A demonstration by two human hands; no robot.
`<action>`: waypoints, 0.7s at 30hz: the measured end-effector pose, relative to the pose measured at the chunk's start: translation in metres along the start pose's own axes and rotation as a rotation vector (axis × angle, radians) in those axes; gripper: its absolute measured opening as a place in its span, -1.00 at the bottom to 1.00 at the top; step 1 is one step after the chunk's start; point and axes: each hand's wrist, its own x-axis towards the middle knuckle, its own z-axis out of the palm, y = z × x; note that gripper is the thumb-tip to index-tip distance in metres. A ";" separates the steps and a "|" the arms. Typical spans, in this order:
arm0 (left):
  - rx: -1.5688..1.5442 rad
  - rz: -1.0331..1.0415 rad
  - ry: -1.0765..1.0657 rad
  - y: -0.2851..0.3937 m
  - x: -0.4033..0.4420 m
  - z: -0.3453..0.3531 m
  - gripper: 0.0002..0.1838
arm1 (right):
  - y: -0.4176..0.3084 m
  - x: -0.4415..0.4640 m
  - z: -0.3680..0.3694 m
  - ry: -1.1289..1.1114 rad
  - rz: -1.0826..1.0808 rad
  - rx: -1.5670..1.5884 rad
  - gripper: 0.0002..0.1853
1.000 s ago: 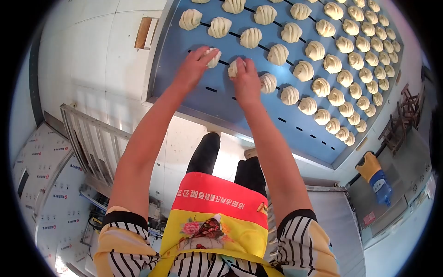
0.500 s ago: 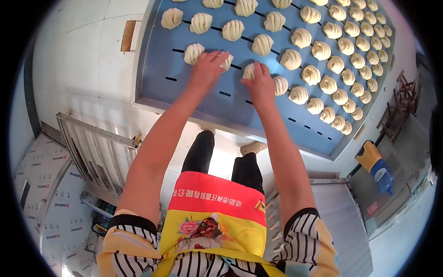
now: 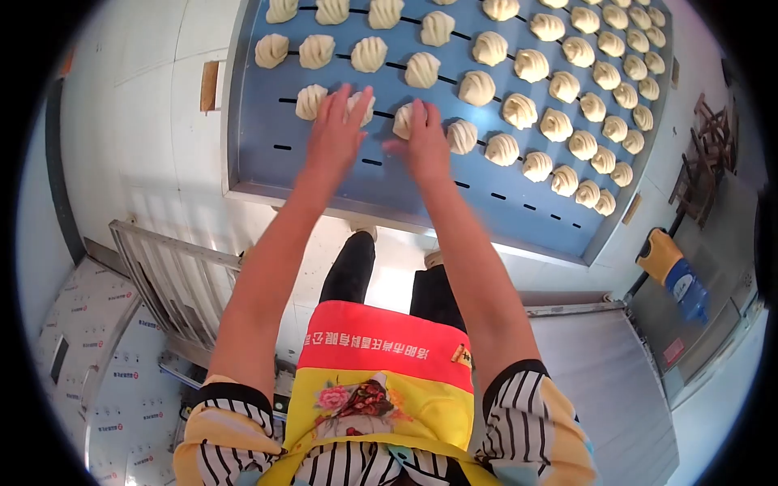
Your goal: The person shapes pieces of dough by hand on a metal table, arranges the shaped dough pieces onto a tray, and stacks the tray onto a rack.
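Rows of pale twisted dough buns (image 3: 423, 70) lie on a blue slotted tray (image 3: 267, 174). My left hand (image 3: 331, 138) is open, fingers spread, over the front row. Its fingertips reach between one bun (image 3: 310, 102) and a second bun (image 3: 362, 108), partly covering the second. My right hand (image 3: 425, 147) is open beside a third bun (image 3: 403, 121), its thumb stretched apart from the fingers. The fingers cover that bun's right side, so contact is hard to make out. Another bun (image 3: 462, 136) sits just right of this hand.
A raised metal rim (image 3: 231, 105) edges the tray. A metal rack (image 3: 174, 275) stands at lower left, and a grey panel (image 3: 600, 381) at lower right. A blue bottle (image 3: 686, 293) and wooden stools (image 3: 703, 146) are at the far right.
Both hands have loosened around the buns, with the left fingers spreading and the right thumb moving away from its fingers. The whole view has shifted, so the tray appears farther left.
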 end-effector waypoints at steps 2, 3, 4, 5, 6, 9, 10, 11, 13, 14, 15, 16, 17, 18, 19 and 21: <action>0.084 0.100 -0.056 0.025 0.000 -0.007 -0.23 | -0.014 -0.042 -0.029 0.053 -0.011 0.016 -0.08; 0.122 0.160 -0.102 0.036 -0.003 -0.002 -0.22 | -0.013 -0.067 -0.041 0.004 0.004 0.079 -0.05; 0.161 0.221 -0.146 0.045 -0.007 0.005 -0.22 | -0.008 -0.096 -0.052 -0.043 0.016 0.142 -0.02; 0.196 0.172 -0.182 0.048 -0.011 0.015 -0.21 | -0.002 -0.128 -0.063 -0.111 0.084 0.122 -0.05; 0.231 0.132 -0.219 0.043 -0.014 0.026 -0.20 | 0.007 -0.162 -0.074 -0.173 0.159 0.101 -0.07; 0.314 0.113 -0.252 0.054 -0.013 0.016 -0.15 | 0.042 -0.265 -0.113 -0.226 0.384 0.124 -0.14; 0.324 0.100 -0.241 0.069 -0.011 0.003 -0.20 | 0.058 -0.300 -0.123 -0.195 0.434 0.134 -0.14; 0.337 0.089 -0.228 0.089 -0.011 -0.014 -0.25 | 0.065 -0.328 -0.146 -0.184 0.560 0.200 -0.16; 0.308 0.100 -0.300 0.128 -0.019 -0.042 -0.18 | 0.082 -0.388 -0.181 -0.120 0.743 0.296 -0.17; 0.269 0.136 -0.288 0.147 -0.028 -0.052 -0.16 | 0.095 -0.422 -0.193 -0.071 0.800 0.318 -0.16; 0.227 0.164 -0.277 0.161 -0.046 -0.057 -0.15 | 0.110 -0.451 -0.202 -0.072 0.831 0.296 -0.16; 0.170 0.173 -0.285 0.178 -0.068 -0.064 -0.15 | 0.128 -0.476 -0.212 -0.074 0.856 0.272 -0.15; 0.114 0.185 -0.285 0.190 -0.095 -0.069 -0.15 | 0.141 -0.497 -0.230 -0.069 0.873 0.248 -0.15; 0.023 0.196 -0.290 0.175 -0.129 -0.057 -0.15 | 0.150 -0.506 -0.256 -0.063 0.900 0.277 -0.16; -0.005 -0.037 -0.482 0.184 -0.156 -0.064 -0.14 | 0.162 -0.510 -0.282 -0.050 0.910 0.304 -0.17; 0.077 -0.127 -0.566 0.187 -0.221 -0.075 -0.22 | 0.216 -0.534 -0.297 0.134 0.736 0.094 -0.20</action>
